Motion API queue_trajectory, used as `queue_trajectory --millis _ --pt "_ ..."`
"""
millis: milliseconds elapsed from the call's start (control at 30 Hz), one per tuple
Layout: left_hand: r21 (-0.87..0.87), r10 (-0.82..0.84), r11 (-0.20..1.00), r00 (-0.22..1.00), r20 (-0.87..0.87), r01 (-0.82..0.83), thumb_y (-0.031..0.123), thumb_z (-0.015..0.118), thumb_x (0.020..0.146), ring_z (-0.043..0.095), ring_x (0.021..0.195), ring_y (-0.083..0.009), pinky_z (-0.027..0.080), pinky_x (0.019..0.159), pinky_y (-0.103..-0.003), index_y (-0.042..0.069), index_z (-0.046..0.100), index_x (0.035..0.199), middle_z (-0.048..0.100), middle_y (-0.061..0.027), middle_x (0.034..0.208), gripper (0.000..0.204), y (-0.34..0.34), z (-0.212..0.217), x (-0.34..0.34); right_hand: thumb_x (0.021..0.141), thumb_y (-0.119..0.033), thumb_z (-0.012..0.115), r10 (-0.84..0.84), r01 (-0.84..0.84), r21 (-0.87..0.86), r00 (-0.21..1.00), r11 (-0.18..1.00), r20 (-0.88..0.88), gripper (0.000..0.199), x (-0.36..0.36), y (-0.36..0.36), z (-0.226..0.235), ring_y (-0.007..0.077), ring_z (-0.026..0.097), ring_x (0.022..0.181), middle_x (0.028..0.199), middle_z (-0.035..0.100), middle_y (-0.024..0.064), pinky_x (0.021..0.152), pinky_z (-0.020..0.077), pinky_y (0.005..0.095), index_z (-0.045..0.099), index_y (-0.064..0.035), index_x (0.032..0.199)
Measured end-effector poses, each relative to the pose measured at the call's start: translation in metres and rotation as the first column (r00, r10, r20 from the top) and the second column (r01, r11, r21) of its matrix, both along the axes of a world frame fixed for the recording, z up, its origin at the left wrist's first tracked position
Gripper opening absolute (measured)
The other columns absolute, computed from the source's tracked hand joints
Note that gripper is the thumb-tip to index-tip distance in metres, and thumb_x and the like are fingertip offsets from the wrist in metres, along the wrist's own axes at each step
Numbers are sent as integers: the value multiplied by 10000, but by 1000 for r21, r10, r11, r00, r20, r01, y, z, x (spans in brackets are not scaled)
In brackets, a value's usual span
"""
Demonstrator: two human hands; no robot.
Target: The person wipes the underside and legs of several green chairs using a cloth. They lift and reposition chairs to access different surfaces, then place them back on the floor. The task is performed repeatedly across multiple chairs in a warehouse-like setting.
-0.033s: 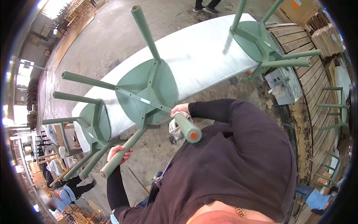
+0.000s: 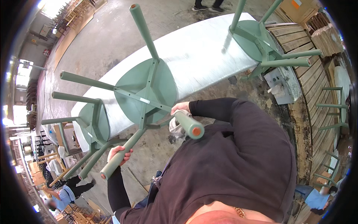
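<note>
A green chair (image 2: 128, 80) rests upside down on the wrapped table, its round seat lying flat and its legs pointing up and outward. My left hand (image 2: 120, 155) is wrapped around one long leg (image 2: 131, 143) of it, a little above the orange-marked end. With my right hand (image 2: 181, 108) I grip a pale grey cloth (image 2: 176, 128) against another leg (image 2: 189, 125), whose end points toward me. Part of the cloth is hidden behind that leg. A second upturned green chair (image 2: 96, 125) stands close by on the left.
The long table (image 2: 203, 52) has a shiny white wrap. Another upturned green chair (image 2: 248, 39) sits at its far right end. Wooden slats (image 2: 298, 41) and a grey box (image 2: 279, 87) are to the right. People in blue (image 2: 65, 196) work at lower left and lower right.
The chair in my hands has shifted very slightly left. The leg by my right hand has its end a little farther right and up. Both hands keep their hold.
</note>
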State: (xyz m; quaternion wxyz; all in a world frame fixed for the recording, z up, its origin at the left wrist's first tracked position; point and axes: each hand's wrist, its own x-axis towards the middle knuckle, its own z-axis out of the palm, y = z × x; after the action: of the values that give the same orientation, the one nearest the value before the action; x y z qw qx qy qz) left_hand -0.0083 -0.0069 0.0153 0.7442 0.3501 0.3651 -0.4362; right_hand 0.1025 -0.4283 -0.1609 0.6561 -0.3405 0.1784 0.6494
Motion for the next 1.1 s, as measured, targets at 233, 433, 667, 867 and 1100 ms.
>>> queue_trajectory --millis 233,433,667,867,1100 --pt "5 9 1000 999 48 -9 212 565 919 535 747 -196 452 586 -290 -113 442 1293 582 -230 1048 510 -105 36 -2 934 -199 639 -59 26 165 978 986 200 173 30 -110 -31 97 663 783 912 713 -10 721 534 298 716 -70 1021" --pt "129 -66 990 993 99 53 240 550 914 533 720 -177 448 563 -273 -121 464 1264 584 -214 1060 509 -250 49 13 957 -227 598 -98 93 29 967 995 234 148 39 -244 -10 122 653 690 847 683 -18 675 529 299 679 -110 999" --pt "40 -88 996 990 110 84 220 524 948 541 723 -179 447 579 -280 -101 497 1227 604 -198 1033 426 -394 24 63 963 -232 592 -178 176 38 919 984 351 175 58 -406 -9 148 665 689 847 676 16 643 543 329 678 -98 1037" --pt "-78 -145 985 981 128 156 220 535 946 553 725 -170 472 575 -267 -109 421 1344 597 -193 1039 530 -472 -7 106 1019 -197 558 -194 203 19 896 979 400 252 75 -505 -36 127 667 903 1012 701 46 817 528 298 667 -19 1161" --pt "-58 -105 992 992 64 109 198 534 934 567 727 -188 493 572 -279 -107 417 1331 598 -191 1036 515 -477 -26 102 967 -237 589 -264 274 20 900 962 346 171 65 -507 -29 131 636 716 850 671 3 659 517 318 686 -98 988"
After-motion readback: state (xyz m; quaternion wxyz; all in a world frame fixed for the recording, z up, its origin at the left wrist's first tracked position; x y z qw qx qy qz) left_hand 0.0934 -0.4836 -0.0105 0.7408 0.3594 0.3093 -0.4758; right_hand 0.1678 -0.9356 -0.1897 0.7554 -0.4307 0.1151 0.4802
